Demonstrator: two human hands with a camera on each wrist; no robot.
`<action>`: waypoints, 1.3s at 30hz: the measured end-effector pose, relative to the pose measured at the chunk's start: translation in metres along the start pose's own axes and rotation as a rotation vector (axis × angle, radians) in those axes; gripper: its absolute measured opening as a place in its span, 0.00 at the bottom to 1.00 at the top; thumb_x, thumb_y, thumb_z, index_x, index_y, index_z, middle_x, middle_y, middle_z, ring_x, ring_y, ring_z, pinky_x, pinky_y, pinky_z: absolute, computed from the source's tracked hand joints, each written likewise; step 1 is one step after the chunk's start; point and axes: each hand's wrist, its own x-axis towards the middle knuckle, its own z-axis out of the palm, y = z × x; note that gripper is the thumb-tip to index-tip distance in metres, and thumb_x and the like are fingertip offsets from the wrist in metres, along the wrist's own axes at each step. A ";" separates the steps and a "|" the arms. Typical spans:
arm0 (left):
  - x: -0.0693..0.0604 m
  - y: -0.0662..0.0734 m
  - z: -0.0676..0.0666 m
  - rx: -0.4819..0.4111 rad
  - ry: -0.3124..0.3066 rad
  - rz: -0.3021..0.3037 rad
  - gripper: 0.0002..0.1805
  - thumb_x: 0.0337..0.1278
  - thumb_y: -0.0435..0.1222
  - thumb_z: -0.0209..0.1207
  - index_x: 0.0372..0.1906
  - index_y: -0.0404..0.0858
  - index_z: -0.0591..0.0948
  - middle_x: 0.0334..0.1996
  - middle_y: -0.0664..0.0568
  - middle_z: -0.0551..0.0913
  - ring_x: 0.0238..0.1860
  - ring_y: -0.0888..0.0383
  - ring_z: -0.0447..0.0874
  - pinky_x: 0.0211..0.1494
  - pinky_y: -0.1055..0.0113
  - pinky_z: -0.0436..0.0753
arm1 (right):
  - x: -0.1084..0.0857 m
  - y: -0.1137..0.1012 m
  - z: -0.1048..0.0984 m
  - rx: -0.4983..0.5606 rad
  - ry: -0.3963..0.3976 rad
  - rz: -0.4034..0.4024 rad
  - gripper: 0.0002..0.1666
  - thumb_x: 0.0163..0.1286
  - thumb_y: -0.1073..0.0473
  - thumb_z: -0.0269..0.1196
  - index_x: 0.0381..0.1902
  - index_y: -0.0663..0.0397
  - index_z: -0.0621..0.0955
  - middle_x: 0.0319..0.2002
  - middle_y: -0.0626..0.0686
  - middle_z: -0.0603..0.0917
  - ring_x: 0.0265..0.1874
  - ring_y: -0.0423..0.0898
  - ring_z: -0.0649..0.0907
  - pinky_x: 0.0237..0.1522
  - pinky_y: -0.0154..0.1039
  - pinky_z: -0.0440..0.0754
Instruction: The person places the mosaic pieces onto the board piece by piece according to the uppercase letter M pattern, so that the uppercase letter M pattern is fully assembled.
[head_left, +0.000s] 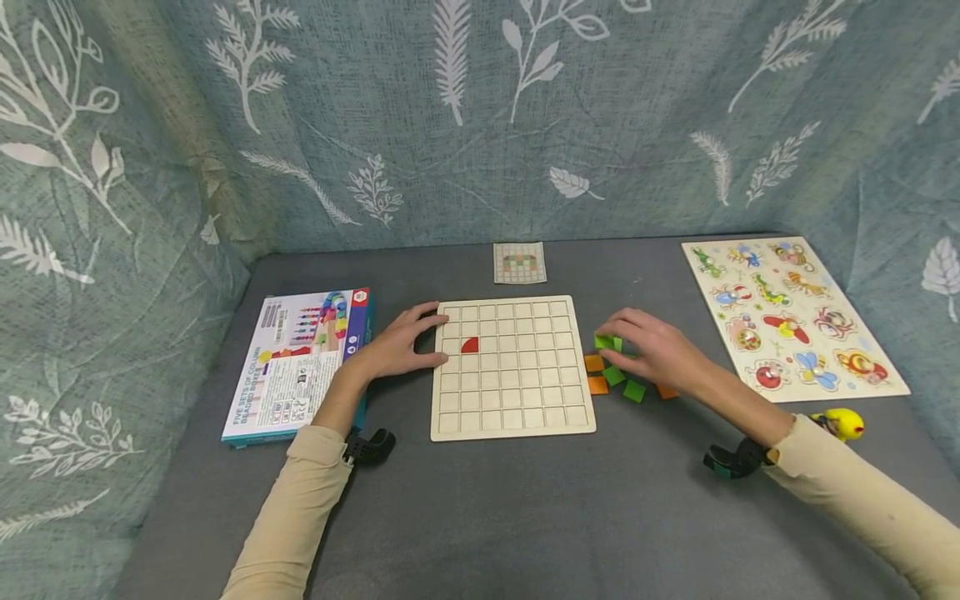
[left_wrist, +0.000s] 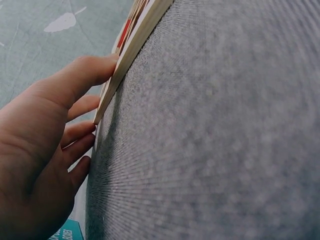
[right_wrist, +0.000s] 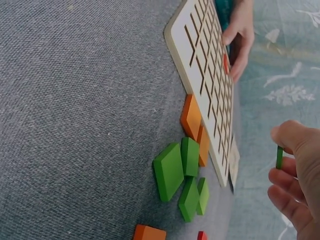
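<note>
Only one red piece (head_left: 470,345) lay on the grid board (head_left: 513,400), toward its far left, while the right hand (head_left: 651,346) pinched a green tile (right_wrist: 279,157), loose green tiles (head_left: 634,391) and orange tiles (head_left: 597,385) waited unplaced at right, and the left hand (head_left: 397,342), uncurled, touched the board's left edge.

Room nearside of board (head_left: 513,379) (box (head_left: 300,367) leftward)

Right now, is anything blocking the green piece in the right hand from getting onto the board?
Nothing visible is. The right hand holds the green piece beside the board; two orange pieces lie low at its right edge, off to one side.
</note>
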 end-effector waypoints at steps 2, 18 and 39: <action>0.000 0.000 0.000 0.001 -0.001 0.001 0.39 0.60 0.48 0.62 0.73 0.42 0.63 0.77 0.43 0.51 0.77 0.38 0.46 0.71 0.36 0.59 | 0.001 0.000 0.000 0.004 0.006 -0.011 0.17 0.52 0.62 0.74 0.42 0.53 0.84 0.40 0.49 0.83 0.38 0.44 0.82 0.37 0.41 0.82; 0.000 0.001 -0.001 -0.002 0.003 0.004 0.39 0.60 0.47 0.63 0.73 0.41 0.63 0.76 0.42 0.51 0.77 0.37 0.46 0.71 0.35 0.58 | 0.016 -0.002 0.007 0.008 0.037 -0.063 0.19 0.49 0.63 0.76 0.41 0.56 0.84 0.39 0.52 0.83 0.37 0.45 0.82 0.36 0.41 0.82; -0.001 0.001 -0.001 -0.004 -0.002 0.010 0.39 0.60 0.48 0.62 0.73 0.40 0.63 0.76 0.41 0.51 0.76 0.35 0.46 0.71 0.34 0.58 | 0.029 -0.006 0.019 0.042 -0.008 -0.066 0.17 0.53 0.61 0.74 0.41 0.55 0.84 0.39 0.51 0.83 0.39 0.46 0.81 0.39 0.41 0.81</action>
